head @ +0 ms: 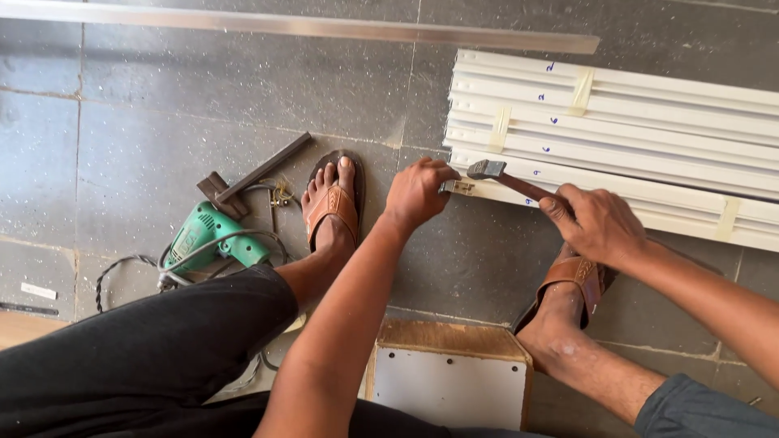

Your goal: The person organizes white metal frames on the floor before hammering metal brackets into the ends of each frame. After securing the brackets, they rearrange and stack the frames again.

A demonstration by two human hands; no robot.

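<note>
White plastic strips (649, 122) lie taped; your left hand (418, 193) pinches a small metal piece (459, 187) at their end, your right hand (600, 223) grips the wooden-handled hammer (507, 178), piece not yet driven in.

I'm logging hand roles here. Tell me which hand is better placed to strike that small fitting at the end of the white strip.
Right, probably. The right hand has the hammer in its grip, head poised just above the small fitting. The left hand pinches that fitting against the white strip.

1 hammer (499, 174), 1 green drill (213, 237), 2 sandals (333, 203).
</note>
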